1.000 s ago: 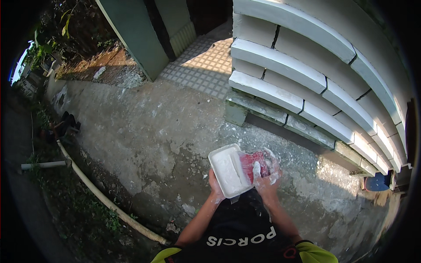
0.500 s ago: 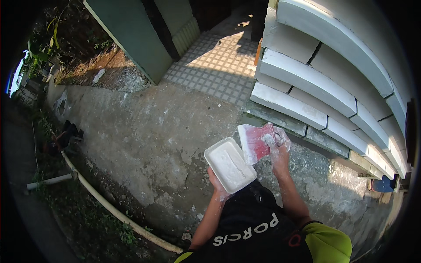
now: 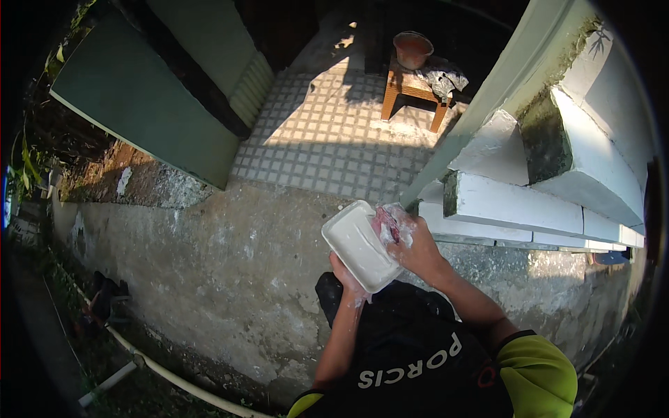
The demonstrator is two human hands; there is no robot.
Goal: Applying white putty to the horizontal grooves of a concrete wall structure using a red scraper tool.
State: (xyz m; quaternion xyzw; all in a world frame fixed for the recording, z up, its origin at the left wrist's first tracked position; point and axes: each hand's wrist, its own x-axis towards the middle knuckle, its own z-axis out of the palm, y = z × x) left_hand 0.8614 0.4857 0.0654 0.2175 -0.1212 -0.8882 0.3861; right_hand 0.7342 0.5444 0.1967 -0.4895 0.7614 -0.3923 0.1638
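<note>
My left hand [image 3: 346,274] supports a shallow white rectangular tray [image 3: 334,235] from below and along its near left side. Smooth white paste [image 3: 359,240] lies in it, with a line scored across its surface. Closed around a red putty scraper [image 3: 385,224], my right hand [image 3: 411,245] is at the tray's right edge. Most of the scraper is hidden by the fingers, and its blade cannot be made out clearly. White smears cover both hands.
White ledges [image 3: 516,204] jut out on the right. Ahead, a tiled floor [image 3: 313,150] bears a brown stool [image 3: 411,87] with a reddish bucket [image 3: 413,50]. A green door panel [image 3: 150,104] stands at left; a pale pipe [image 3: 178,376] runs along the lower left.
My view has turned right and up, bringing the stool and bucket in. The scraper, held clear beside the tray before, is now at its right edge with its face turned away.
</note>
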